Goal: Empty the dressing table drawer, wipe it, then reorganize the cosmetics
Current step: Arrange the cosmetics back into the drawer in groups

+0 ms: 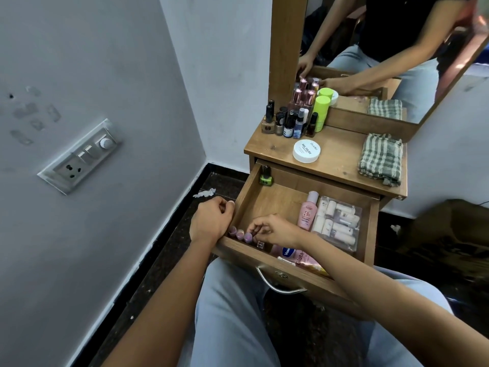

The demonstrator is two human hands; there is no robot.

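Observation:
The wooden drawer [291,271] of the dressing table is pulled open over my lap. Inside lie a green nail polish bottle [265,176] in the back left corner, a pink lotion bottle [307,211], a clear pouch of small white tubes [337,223], a Vaseline tube [287,252] and a row of small purple-capped bottles [240,233] at the front left. My left hand [211,221] rests curled on the drawer's left wall. My right hand [272,229] reaches into the front left corner and pinches one of the purple-capped bottles.
On the tabletop [336,160] stand several nail polish bottles [287,123], a lime green bottle [321,112], a white nail polish remover jar [307,151] and a folded checked cloth [381,158]. A mirror [383,49] rises behind. A wall socket [79,157] is at left.

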